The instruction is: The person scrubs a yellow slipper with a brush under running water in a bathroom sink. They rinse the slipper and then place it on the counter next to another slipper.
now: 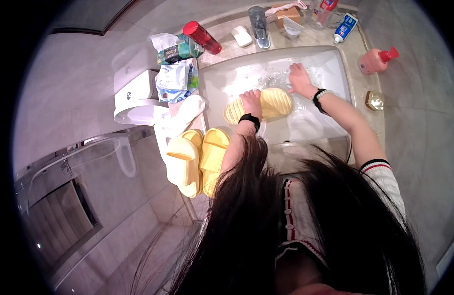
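Observation:
A yellow slipper lies in the white washbasin, its ridged face turned up. My left hand grips it across the middle, with a black band on the wrist. Farther right, my right hand is low in the soapy water, just past the slipper's right end and apart from it. A bit of something white shows at the edge of that hand; what it is, or whether the fingers hold it, is hidden.
More yellow slippers and a white cloth lie left of the basin. Behind it stand a red bottle, white soap, a dark bottle and toothpaste. A pink pump bottle stands right. Long hair hangs below.

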### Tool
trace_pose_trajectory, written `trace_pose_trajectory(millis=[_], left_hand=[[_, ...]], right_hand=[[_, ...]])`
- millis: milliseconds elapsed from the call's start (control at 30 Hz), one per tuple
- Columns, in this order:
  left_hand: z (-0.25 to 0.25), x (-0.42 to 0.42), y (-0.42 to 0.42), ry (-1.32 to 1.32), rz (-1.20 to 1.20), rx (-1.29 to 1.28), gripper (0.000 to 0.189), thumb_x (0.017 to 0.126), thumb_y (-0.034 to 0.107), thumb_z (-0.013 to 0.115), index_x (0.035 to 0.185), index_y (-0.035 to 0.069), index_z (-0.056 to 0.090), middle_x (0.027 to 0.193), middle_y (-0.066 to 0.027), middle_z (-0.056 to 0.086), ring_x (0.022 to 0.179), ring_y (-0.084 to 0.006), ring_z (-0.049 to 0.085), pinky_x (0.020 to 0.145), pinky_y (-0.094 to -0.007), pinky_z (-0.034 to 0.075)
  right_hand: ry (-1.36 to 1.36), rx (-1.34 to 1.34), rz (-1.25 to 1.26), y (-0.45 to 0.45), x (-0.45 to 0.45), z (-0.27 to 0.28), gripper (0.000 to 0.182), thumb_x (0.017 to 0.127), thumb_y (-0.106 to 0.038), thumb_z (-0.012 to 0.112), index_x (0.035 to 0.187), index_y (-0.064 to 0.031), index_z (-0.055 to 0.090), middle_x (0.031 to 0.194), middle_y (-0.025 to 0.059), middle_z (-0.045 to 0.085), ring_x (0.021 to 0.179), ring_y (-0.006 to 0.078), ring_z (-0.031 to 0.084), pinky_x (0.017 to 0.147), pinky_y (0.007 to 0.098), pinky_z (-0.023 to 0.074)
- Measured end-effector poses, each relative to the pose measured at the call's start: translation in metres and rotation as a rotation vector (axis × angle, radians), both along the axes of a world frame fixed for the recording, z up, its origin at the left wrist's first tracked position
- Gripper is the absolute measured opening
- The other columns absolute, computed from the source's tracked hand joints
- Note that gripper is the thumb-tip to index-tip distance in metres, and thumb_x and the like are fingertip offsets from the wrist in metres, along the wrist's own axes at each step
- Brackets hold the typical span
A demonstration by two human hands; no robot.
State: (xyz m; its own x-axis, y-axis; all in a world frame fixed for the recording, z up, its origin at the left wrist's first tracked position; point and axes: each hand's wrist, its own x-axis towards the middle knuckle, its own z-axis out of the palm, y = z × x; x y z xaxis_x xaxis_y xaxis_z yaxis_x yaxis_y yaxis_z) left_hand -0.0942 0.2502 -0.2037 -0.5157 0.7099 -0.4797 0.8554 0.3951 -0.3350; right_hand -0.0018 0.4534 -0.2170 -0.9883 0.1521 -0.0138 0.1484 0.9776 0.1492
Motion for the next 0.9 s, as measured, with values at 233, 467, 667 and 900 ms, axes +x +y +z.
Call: trace_pose_trajectory(millis=[233, 467, 667, 900], left_hand=[[0.006, -0.005, 0.001, 0.143, -0.513, 0.276, 0.073, 0.082, 0.028, 0.058, 0.146, 0.018, 0.025, 0.148, -0.0102, 0.032, 0.137, -0.0289, 0.028, 0.112, -0.0507, 0.018], [-0.009, 0.016, 0.012, -0.146, 0.85, 0.436, 0.085, 0.077, 0.043, 0.064, 0.139, -0.001, 0.026, 0.139, -0.0269, 0.035, 0.131, -0.0363, 0.036, 0.108, -0.0444, 0.03], [-0.037, 0.033, 0.012, -0.677, 1.322, 0.775, 0.084, 0.068, 0.033, 0.077, 0.127, 0.0, 0.027, 0.118, -0.0294, 0.052, 0.112, -0.0402, 0.053, 0.095, -0.0434, 0.043], [-0.013, 0.025, -0.007, -0.666, 0.95, 0.675, 0.08, 0.065, 0.022, 0.08, 0.13, 0.012, 0.034, 0.101, -0.0182, 0.065, 0.098, -0.0337, 0.063, 0.085, -0.0387, 0.049]], right_hand=[[-0.134, -0.156, -0.278, 0.019, 0.042, 0.033, 0.06, 0.061, -0.058, 0.072, 0.084, -0.0034, 0.072, 0.092, 0.009, 0.059, 0.099, 0.0218, 0.049, 0.088, 0.037, 0.0303], [-0.092, -0.243, -0.342, 0.015, 0.062, 0.041, 0.06, 0.064, -0.059, 0.067, 0.085, -0.0028, 0.072, 0.09, 0.0097, 0.06, 0.095, 0.0227, 0.051, 0.084, 0.0373, 0.0298], [-0.049, -0.295, -0.401, 0.019, 0.065, 0.048, 0.061, 0.065, -0.06, 0.067, 0.085, -0.002, 0.072, 0.091, 0.0114, 0.062, 0.094, 0.0236, 0.052, 0.084, 0.0381, 0.0298], [-0.099, -0.287, -0.403, 0.022, 0.077, 0.038, 0.063, 0.065, -0.061, 0.066, 0.085, -0.0019, 0.072, 0.091, 0.012, 0.062, 0.094, 0.0238, 0.052, 0.084, 0.0387, 0.0296]])
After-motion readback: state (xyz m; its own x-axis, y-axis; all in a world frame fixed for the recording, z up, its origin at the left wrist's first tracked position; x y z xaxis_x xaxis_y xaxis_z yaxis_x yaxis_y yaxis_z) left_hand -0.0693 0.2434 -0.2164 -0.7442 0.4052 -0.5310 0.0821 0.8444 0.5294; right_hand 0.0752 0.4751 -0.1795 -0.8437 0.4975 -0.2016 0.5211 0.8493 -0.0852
